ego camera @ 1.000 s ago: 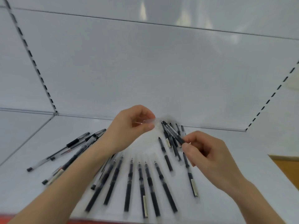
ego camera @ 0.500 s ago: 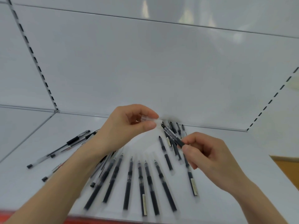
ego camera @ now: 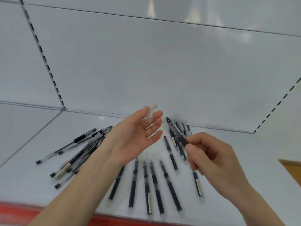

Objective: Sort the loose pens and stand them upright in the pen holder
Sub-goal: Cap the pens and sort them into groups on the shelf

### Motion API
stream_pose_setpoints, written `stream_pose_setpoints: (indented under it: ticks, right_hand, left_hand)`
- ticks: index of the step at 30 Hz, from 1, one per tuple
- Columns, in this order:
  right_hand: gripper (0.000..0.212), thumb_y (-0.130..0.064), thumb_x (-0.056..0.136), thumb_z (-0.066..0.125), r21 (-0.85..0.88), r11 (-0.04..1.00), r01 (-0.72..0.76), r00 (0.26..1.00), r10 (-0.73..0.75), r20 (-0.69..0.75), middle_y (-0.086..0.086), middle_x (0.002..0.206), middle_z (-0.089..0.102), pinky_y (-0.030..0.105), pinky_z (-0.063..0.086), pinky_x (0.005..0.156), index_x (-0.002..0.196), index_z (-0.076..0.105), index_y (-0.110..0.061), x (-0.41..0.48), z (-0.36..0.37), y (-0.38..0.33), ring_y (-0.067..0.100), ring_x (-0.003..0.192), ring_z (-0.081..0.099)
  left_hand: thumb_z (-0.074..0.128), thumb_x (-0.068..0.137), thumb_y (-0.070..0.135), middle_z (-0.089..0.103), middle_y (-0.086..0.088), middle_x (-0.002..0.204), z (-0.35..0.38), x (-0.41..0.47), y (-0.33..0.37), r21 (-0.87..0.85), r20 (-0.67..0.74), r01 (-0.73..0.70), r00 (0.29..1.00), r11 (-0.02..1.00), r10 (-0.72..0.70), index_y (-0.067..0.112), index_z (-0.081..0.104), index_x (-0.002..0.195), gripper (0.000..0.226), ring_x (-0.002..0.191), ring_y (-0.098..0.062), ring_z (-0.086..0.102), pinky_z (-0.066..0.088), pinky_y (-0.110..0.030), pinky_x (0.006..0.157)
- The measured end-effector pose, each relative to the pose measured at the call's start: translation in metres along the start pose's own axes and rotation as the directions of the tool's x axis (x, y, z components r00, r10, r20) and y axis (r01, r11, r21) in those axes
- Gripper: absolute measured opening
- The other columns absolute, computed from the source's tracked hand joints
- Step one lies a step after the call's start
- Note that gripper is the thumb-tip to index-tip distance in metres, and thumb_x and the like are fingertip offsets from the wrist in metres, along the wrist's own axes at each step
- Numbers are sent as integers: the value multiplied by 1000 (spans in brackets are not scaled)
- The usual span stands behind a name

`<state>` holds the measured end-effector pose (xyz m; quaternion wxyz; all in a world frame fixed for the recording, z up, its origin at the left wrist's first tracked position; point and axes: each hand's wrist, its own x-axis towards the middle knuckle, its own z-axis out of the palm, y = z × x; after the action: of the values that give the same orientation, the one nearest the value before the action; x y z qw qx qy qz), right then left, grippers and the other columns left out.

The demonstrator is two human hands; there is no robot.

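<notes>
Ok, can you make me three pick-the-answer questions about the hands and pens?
1. Where is the clear cap? A) at the left hand fingertips B) in a box C) on a pen lying down
2. What colour is the shelf's front edge? A) blue B) red C) green
3. What is the right hand doing? A) lying flat B) making an empty fist C) pinching a black pen
Answers: 1 A, it sits at the straight fingertips; 2 B, a red strip runs there; 3 C, its fingers curl round the pen.
</notes>
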<state>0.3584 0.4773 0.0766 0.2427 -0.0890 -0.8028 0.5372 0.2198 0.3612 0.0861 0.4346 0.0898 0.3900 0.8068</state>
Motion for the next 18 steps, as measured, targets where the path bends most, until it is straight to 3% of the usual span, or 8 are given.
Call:
stream_pose_setpoints:
  ticks: [4,7,15,18]
  right_hand:
    - [8,-31,72,55,-75,997,29,996,-23,85,-4,43,49,10,34,46,76,59,-26,-4,10,0,3,43,42]
    - [16,-40,71,53,-109,993,45,996,-36,87,-3,44,48,11,33,47,77,59,-28,-5,14,0,6,45,40]
    - [10,-27,74,51,-81,997,17,999,-15,29,-3,44,47,12,33,45,78,59,-22,-5,18,-3,6,44,40]
    - [10,-26,73,51,-63,998,5,1000,-5,-2,0,46,48,9,34,45,78,59,-22,-6,19,-4,5,44,42]
  left_hand:
    - [44,92,28,69,8,71,10,-6,-2,-50,4,9,1000,999,-9,18,65,92,23,60,-5,64,47,-31,80]
    - [43,94,29,71,8,74,14,-9,-5,-54,10,5,1000,999,-5,18,65,91,26,62,-5,66,48,-34,79]
    - [47,90,32,71,10,76,14,-13,-8,-43,5,-24,1000,999,24,21,66,91,22,65,-3,66,42,-35,94]
    - [52,85,30,70,9,77,11,-12,-9,-19,9,-71,997,997,71,21,65,92,18,67,-4,66,49,-33,83]
